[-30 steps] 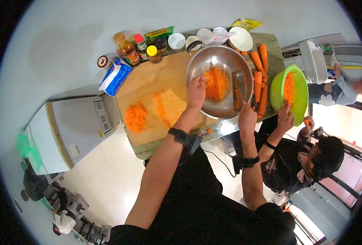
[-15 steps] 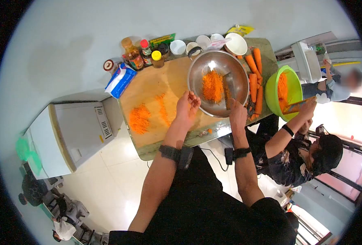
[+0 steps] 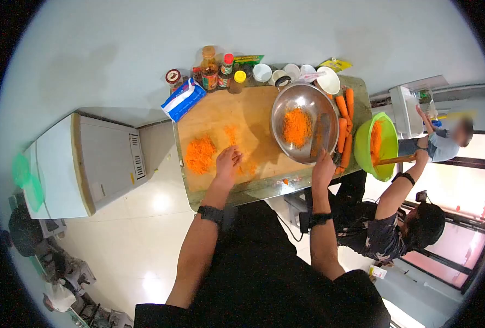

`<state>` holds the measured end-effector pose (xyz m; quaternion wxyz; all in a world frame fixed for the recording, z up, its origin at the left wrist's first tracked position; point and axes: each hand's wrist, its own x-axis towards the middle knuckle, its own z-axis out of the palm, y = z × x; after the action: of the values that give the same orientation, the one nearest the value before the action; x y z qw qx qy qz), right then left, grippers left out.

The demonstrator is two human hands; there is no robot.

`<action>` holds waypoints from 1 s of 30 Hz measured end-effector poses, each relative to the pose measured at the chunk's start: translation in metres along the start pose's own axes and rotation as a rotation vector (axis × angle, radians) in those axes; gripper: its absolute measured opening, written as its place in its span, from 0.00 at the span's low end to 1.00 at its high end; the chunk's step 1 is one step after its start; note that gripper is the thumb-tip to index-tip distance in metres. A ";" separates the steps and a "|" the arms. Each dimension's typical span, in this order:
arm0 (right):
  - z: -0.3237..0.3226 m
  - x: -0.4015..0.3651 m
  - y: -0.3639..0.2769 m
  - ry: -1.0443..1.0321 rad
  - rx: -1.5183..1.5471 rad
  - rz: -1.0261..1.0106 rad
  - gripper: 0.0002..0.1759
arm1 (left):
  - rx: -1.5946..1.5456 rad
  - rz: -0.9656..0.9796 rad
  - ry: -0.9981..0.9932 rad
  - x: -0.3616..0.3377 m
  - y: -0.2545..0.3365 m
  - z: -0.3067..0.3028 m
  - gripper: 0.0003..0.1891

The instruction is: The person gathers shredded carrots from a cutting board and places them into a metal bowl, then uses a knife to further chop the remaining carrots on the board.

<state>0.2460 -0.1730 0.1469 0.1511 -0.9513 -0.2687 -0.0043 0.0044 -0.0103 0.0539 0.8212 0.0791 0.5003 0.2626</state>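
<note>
**On the wooden board, carrot shreds and two bowls**

Beside the board's right end, a steel bowl point(image 3: 286, 112) holds a heap of grated carrot point(image 3: 297, 127) and a flat metal tool point(image 3: 320, 133) that leans against its inner wall. The right hand point(image 3: 323, 167) rests at the bowl's near rim, just under that tool; whether it grips the rim or the tool cannot be told. The left hand point(image 3: 228, 163) lies on the cutting board point(image 3: 242, 109) with its fingers spread wide, touching loose shreds, near a bigger carrot pile point(image 3: 200, 154).

Whole carrots point(image 3: 345, 128) lie between the steel bowl and a green bowl point(image 3: 387, 164), which also holds grated carrot. Another person's hand point(image 3: 420, 157) reaches to the green bowl's far side.

Along the back edge of the surface point(image 3: 220, 195) stand sauce bottles point(image 3: 209, 68), small white cups point(image 3: 262, 71), a white bowl point(image 3: 328, 81) and a blue packet point(image 3: 183, 99). A white cabinet point(image 3: 84, 164) stands to the left on a pale tiled floor point(image 3: 144, 240).
</note>
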 end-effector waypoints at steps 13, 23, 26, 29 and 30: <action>-0.013 -0.022 0.024 0.001 0.287 0.247 0.25 | 0.792 0.513 -0.309 -0.008 -0.012 0.018 0.11; -0.005 -0.006 0.111 -0.302 0.414 0.482 0.27 | 1.935 0.743 -0.520 0.028 -0.054 0.176 0.19; 0.002 0.010 0.118 -0.284 0.465 0.448 0.26 | 1.852 0.955 -0.445 0.078 -0.099 0.190 0.24; -0.010 0.042 0.108 -0.474 0.499 0.539 0.25 | 1.966 0.924 -0.338 0.103 -0.127 0.202 0.27; -0.008 0.051 0.109 -0.494 0.526 0.515 0.25 | 1.963 0.901 -0.314 0.111 -0.131 0.203 0.27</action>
<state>0.3459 -0.2372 0.1281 0.3152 -0.8890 -0.0429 0.3294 0.2659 -0.0376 0.0150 0.2836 0.9085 0.3068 0.0125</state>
